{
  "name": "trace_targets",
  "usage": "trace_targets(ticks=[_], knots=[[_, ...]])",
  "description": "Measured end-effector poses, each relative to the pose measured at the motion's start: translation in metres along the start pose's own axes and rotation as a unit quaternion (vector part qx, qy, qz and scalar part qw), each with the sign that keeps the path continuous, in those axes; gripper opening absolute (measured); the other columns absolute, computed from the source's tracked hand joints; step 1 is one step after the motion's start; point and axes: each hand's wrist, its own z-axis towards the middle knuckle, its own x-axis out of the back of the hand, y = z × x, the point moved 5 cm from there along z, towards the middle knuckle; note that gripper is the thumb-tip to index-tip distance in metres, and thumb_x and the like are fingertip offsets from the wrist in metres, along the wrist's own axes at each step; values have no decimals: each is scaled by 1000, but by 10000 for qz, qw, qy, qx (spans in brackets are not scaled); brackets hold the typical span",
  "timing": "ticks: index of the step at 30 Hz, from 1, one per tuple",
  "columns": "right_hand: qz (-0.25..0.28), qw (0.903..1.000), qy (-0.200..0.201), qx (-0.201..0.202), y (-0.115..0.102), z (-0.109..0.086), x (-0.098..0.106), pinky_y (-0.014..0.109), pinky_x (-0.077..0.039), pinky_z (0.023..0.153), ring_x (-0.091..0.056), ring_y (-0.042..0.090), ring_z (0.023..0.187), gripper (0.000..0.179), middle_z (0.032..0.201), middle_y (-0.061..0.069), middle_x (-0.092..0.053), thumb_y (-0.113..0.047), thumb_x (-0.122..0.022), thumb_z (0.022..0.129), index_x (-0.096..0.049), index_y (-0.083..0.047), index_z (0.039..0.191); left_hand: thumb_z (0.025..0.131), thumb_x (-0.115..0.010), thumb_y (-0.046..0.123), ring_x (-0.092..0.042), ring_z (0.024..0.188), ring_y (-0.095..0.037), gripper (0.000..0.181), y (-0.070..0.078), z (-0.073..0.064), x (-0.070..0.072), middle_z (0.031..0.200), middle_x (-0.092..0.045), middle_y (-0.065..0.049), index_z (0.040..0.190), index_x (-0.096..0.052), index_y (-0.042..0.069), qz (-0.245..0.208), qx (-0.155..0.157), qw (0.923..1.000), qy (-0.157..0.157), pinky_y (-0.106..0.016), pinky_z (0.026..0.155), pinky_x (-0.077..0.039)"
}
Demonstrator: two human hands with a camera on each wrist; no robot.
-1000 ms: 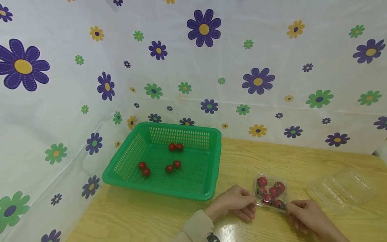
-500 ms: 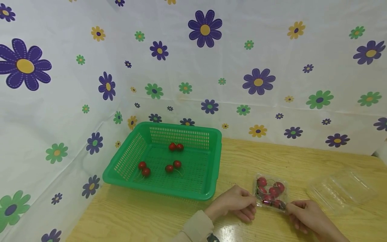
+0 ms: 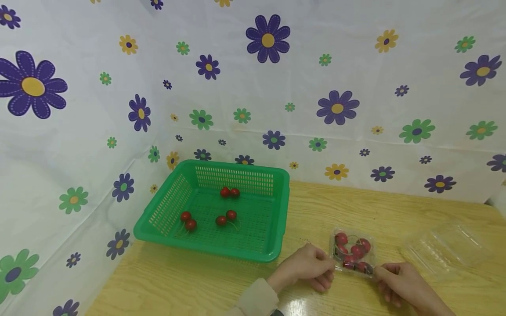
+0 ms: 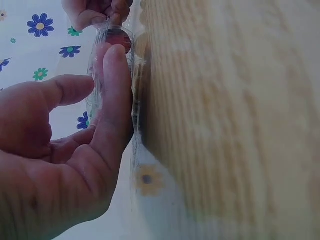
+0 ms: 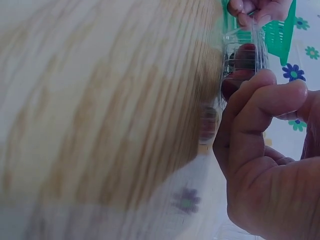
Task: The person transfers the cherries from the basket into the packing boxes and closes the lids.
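A small clear plastic box (image 3: 353,271) with several red cherries (image 3: 357,251) in it sits on the table in the head view. My left hand (image 3: 310,265) pinches its front left corner between thumb and fingertips. At the front right corner, my right hand (image 3: 403,283) pinches the edge. The left wrist view has the left hand (image 4: 82,135) along the box's side, with the other hand's fingertips at its far end. In the right wrist view, my right hand (image 5: 270,135) has bent fingers at the near end, partly hiding the box.
Left of the hands stands a green plastic basket (image 3: 213,251) holding several cherries (image 3: 221,220) in pairs. On the right lies another clear plastic container (image 3: 446,248). A white flowered cloth (image 3: 300,83) rises behind the wooden table (image 3: 395,210) and along its left side.
Both hands keep their places at the box corners. The box, basket and cherries show no clear movement; only the head view has shifted very slightly.
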Motion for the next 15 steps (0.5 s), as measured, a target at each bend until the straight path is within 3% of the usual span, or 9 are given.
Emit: trace_targets(ticks=[3,5,7,11,13,15], knots=[[-34,10000,66,-3,0,0,0,17,-48,49,-56,8,55,27,70,-3,-62,-21,-51,97,-70,-5,86,96,-63,13,-65,55,-14,20,1,-5,1,69,-69,-7,80,-69,3,399,-65,9991,154,-28,53,-61],[-59,9999,106,-5,1,1,0,18,-48,49,-57,9,56,28,71,-3,-63,-21,-51,98,-70,-3,88,94,-63,13,-64,54,-13,18,4,-9,2,65,-68,-5,79,-69,5,903,-139,9954,284,-27,53,-59],[-57,9999,147,-26,2,1,0,19,-48,49,-57,10,56,28,71,-2,-64,-22,-52,98,-70,-2,89,93,-65,17,-64,56,-12,16,8,-14,3,64,-67,-3,84,-70,5,1520,-189,9873,413,-26,56,-58],[-72,9996,259,-67,2,1,2,23,-49,49,-58,12,58,28,73,-1,-65,-20,-52,99,-70,0,94,94,-70,32,-63,68,-9,31,20,-26,4,77,-72,-2,109,-72,5,2641,-267,9629,498,-25,69,-56],[-82,9994,314,-82,1,1,2,24,-50,50,-60,13,59,28,74,0,-66,-19,-52,99,-70,2,97,95,-69,37,-63,73,-6,38,24,-33,3,84,-73,0,118,-71,7,2888,-338,9561,367,-25,71,-55],[-121,9991,385,-110,0,0,3,25,-51,51,-61,14,60,28,74,0,-66,-18,-52,99,-70,3,99,96,-69,38,-62,76,-3,38,28,-42,2,90,-74,3,122,-70,11,2937,-501,9544,178,-23,70,-54]])
